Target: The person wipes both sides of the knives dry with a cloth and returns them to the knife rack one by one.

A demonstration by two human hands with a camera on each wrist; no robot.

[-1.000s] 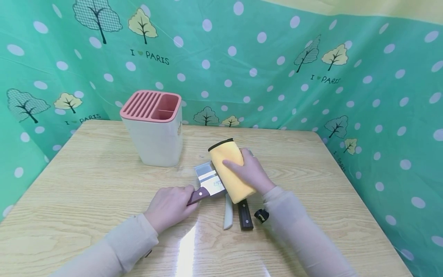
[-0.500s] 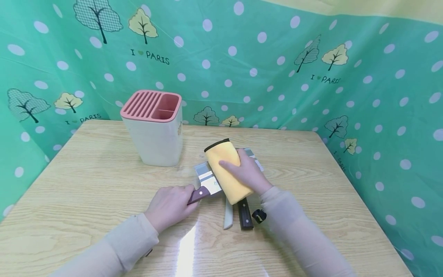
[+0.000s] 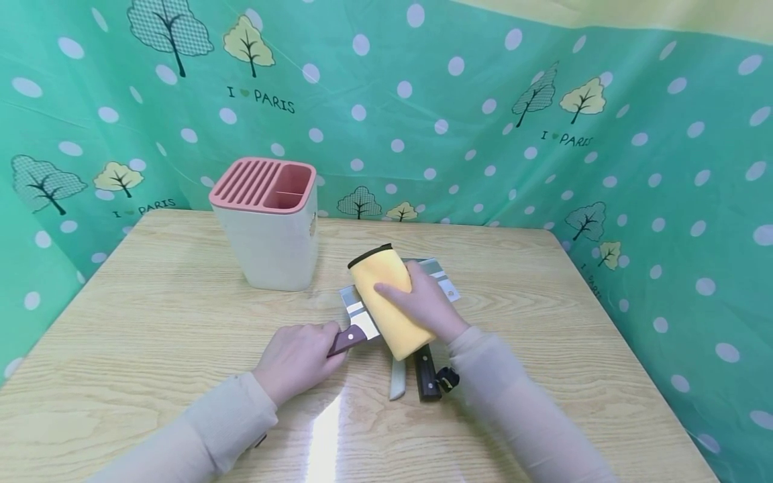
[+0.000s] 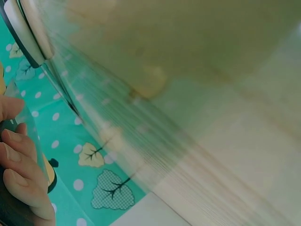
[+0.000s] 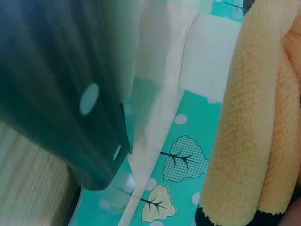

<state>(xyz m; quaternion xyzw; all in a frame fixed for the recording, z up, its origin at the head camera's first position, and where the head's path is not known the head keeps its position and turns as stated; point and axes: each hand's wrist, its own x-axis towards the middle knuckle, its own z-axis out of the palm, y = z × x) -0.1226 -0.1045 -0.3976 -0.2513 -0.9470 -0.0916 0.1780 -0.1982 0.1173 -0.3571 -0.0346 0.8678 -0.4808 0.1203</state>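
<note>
My left hand (image 3: 298, 361) grips the dark reddish handle of a wide-bladed kitchen knife (image 3: 365, 325), its blade slanting up and right. In the left wrist view, curled fingers (image 4: 21, 165) show at the left edge. A folded yellow cloth (image 3: 386, 302) with a black edge lies over part of that blade, held by my right hand (image 3: 427, 300), thumb on top. Beneath the cloth are a white handle (image 3: 397, 381) and a riveted black handle (image 3: 426, 377). Another wide blade (image 3: 443, 278) shows beyond the right hand; the cloth hides which handle it joins.
A white knife holder (image 3: 274, 248) with a pink slotted top stands at the back left of the wooden table (image 3: 151, 322). A small black object (image 3: 447, 379) shows by the right wrist. Behind hangs a green dotted curtain (image 3: 374, 121) with printed trees.
My right hand has moved the cloth left across the knife blade, covering more of it. The other wide blade on the right has come into view. My left hand has stayed put.
</note>
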